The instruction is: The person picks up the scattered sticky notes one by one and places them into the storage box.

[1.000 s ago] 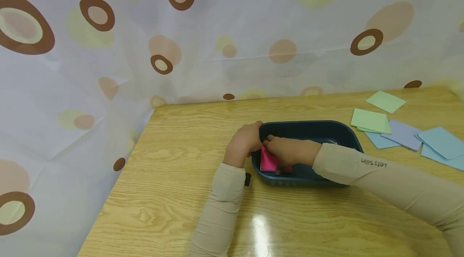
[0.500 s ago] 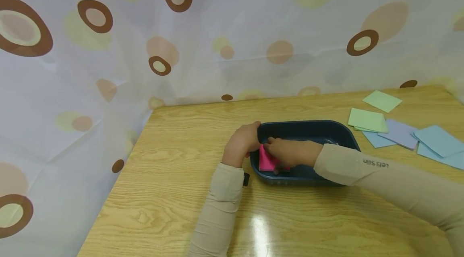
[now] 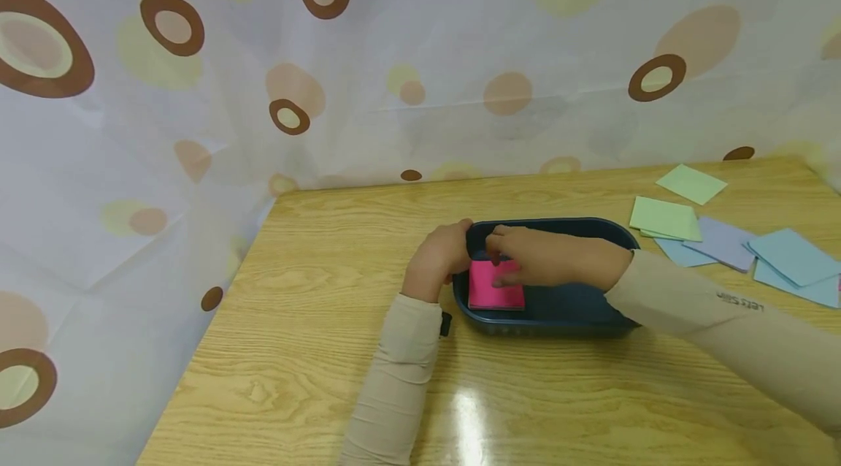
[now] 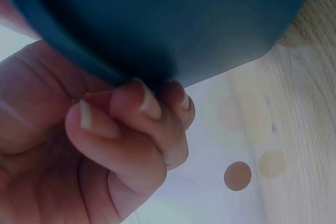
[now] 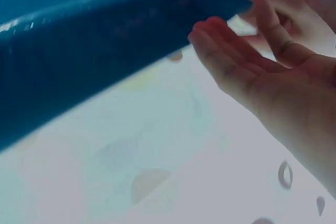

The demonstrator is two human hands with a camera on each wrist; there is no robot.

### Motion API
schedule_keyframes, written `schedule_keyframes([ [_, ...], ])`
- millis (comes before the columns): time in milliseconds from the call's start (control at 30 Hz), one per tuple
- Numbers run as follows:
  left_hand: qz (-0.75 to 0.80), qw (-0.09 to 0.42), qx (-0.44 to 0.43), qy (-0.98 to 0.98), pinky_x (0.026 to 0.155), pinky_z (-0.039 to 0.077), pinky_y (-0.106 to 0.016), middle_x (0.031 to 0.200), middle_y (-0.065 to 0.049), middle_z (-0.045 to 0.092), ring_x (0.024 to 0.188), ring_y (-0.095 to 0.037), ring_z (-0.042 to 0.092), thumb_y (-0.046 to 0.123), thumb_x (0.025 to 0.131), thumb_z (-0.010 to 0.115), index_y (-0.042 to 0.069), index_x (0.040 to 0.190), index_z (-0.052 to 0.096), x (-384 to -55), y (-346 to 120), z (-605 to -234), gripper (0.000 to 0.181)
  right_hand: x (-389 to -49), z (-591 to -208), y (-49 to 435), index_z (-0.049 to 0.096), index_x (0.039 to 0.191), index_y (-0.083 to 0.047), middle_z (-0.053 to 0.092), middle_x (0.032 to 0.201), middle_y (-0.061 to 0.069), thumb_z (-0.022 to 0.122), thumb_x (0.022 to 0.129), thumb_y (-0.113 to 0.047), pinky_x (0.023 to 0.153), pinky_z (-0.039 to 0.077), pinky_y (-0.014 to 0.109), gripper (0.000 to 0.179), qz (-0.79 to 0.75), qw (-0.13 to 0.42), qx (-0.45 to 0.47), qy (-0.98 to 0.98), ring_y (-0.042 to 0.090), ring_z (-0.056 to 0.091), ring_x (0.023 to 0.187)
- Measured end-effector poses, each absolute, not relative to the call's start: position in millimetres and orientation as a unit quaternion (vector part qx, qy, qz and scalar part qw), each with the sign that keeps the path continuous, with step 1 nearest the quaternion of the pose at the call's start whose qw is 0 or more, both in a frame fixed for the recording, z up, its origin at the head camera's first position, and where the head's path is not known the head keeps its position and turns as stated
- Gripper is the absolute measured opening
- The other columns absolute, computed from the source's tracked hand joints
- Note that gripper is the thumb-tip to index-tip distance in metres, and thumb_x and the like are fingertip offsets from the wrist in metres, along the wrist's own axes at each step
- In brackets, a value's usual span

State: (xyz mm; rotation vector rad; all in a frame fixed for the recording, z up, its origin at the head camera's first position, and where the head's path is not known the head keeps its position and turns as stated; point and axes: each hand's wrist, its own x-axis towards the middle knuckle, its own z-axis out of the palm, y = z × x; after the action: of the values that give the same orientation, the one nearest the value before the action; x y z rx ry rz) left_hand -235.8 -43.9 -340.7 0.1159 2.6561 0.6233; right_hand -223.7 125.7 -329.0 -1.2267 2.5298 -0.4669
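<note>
A dark blue plastic basin point(image 3: 578, 305) with rounded corners stands on the wooden table. My left hand point(image 3: 436, 261) grips its left rim; in the left wrist view the fingers point(image 4: 126, 153) curl against the basin's outer wall. At the left end inside lies a square stack of bright pink sticky notes point(image 3: 486, 293). Above that stack is my right hand point(image 3: 548, 259), its fingers loosely spread with nothing in them, and it covers part of the notes. The right wrist view shows this hand's fingers point(image 5: 226, 59) apart from the basin wall, with my left hand behind them.
To the right of the basin lie green notes point(image 3: 666, 218), a lavender pad point(image 3: 720, 241) and blue notes point(image 3: 795, 256), some overlapping. A patterned curtain point(image 3: 420, 71) hangs behind the table. A sliver of pink shows at the far right edge.
The right hand has lifted off the pink notes and shifted slightly back and to the right, uncovering more of the stack. The left hand keeps its hold on the basin rim.
</note>
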Motion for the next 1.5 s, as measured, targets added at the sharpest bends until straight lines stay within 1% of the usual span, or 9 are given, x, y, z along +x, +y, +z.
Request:
schedule_keyframes([
  [167, 0.223, 0.198, 0.041, 0.954, 0.039, 0.042, -0.023, 0.124, -0.017, 0.058, 0.042, -0.016, 0.049, 0.004, 0.093, 0.058, 0.019, 0.152, 0.032, -235.7, -43.6, -341.5, 0.066, -224.2, -317.3, 144.4, 0.058, 0.091, -0.012, 0.054, 0.089, -0.002, 0.066, 0.093, -0.02, 0.071, 0.045, 0.035, 0.012, -0.208, 0.096, -0.429, 0.874, 0.015, 0.051, 0.079],
  [333, 0.224, 0.192, 0.042, 0.955, 0.039, 0.041, -0.022, 0.126, -0.016, 0.056, 0.042, -0.016, 0.048, 0.004, 0.092, 0.059, 0.018, 0.151, 0.034, -235.1, -43.0, -342.3, 0.065, -222.9, -306.5, 164.2, 0.061, 0.09, -0.014, 0.061, 0.086, -0.007, 0.067, 0.092, -0.016, 0.072, 0.051, 0.035, 0.007, -0.23, 0.024, -0.412, 0.882, 0.011, 0.061, 0.083],
  [467, 0.221, 0.192, 0.04, 0.955, 0.039, 0.04, -0.022, 0.126, -0.016, 0.056, 0.041, -0.015, 0.047, 0.004, 0.092, 0.059, 0.019, 0.151, 0.034, -235.1, -42.6, -342.3, 0.065, -227.2, -298.1, 182.7, 0.063, 0.09, -0.013, 0.065, 0.087, -0.004, 0.065, 0.093, -0.017, 0.073, 0.053, 0.038, 0.005, -0.241, -0.031, -0.372, 0.896, 0.016, 0.065, 0.086],
  [600, 0.223, 0.193, 0.04, 0.955, 0.039, 0.04, -0.022, 0.127, -0.016, 0.056, 0.041, -0.015, 0.046, 0.003, 0.092, 0.058, 0.019, 0.151, 0.034, -235.1, -42.8, -342.1, 0.065, -237.1, -295.4, 206.5, 0.064, 0.093, -0.009, 0.065, 0.086, 0.001, 0.063, 0.095, -0.017, 0.074, 0.053, 0.043, 0.008, -0.245, -0.068, -0.303, 0.918, 0.021, 0.064, 0.083],
  [767, 0.227, 0.192, 0.04, 0.954, 0.038, 0.039, -0.022, 0.127, -0.016, 0.056, 0.04, -0.015, 0.045, 0.004, 0.092, 0.059, 0.019, 0.151, 0.034, -235.1, -43.3, -341.9, 0.065, -255.0, -305.5, 241.4, 0.064, 0.1, -0.003, 0.066, 0.091, 0.012, 0.056, 0.099, -0.028, 0.074, 0.051, 0.051, 0.026, -0.243, -0.09, -0.22, 0.94, 0.031, 0.063, 0.086],
  [967, 0.233, 0.193, 0.038, 0.952, 0.039, 0.038, -0.022, 0.126, -0.016, 0.057, 0.04, -0.015, 0.044, 0.004, 0.092, 0.059, 0.018, 0.151, 0.034, -235.0, -44.5, -341.7, 0.065, -277.3, -325.8, 277.9, 0.059, 0.106, 0.009, 0.061, 0.102, 0.03, 0.045, 0.101, -0.037, 0.075, 0.046, 0.058, 0.048, -0.257, -0.075, -0.135, 0.954, 0.046, 0.058, 0.092],
  [1167, 0.239, 0.198, 0.04, 0.95, 0.039, 0.037, -0.023, 0.126, -0.016, 0.056, 0.041, -0.015, 0.043, 0.004, 0.093, 0.058, 0.018, 0.151, 0.033, -234.3, -44.8, -340.6, 0.065, -289.6, -344.3, 300.4, 0.053, 0.105, 0.017, 0.056, 0.099, 0.037, 0.04, 0.102, -0.035, 0.068, 0.044, 0.056, 0.053, -0.239, -0.051, -0.086, 0.966, 0.045, 0.056, 0.08],
  [1333, 0.234, 0.198, 0.041, 0.951, 0.039, 0.036, -0.023, 0.124, -0.016, 0.057, 0.04, -0.015, 0.042, 0.004, 0.093, 0.057, 0.018, 0.151, 0.033, -234.5, -44.5, -340.0, 0.065, -298.3, -356.9, 311.3, 0.049, 0.109, 0.026, 0.051, 0.107, 0.044, 0.039, 0.101, -0.036, 0.065, 0.047, 0.053, 0.063, -0.216, 0.015, -0.058, 0.974, 0.048, 0.057, 0.081],
  [1500, 0.226, 0.192, 0.043, 0.954, 0.039, 0.037, -0.022, 0.124, -0.015, 0.058, 0.04, -0.015, 0.044, 0.005, 0.092, 0.059, 0.018, 0.151, 0.034, -234.4, -44.0, -339.8, 0.065, -306.6, -368.2, 317.1, 0.046, 0.11, 0.031, 0.046, 0.105, 0.049, 0.039, 0.1, -0.04, 0.063, 0.047, 0.053, 0.072, -0.183, 0.086, -0.028, 0.979, 0.056, 0.053, 0.084],
])
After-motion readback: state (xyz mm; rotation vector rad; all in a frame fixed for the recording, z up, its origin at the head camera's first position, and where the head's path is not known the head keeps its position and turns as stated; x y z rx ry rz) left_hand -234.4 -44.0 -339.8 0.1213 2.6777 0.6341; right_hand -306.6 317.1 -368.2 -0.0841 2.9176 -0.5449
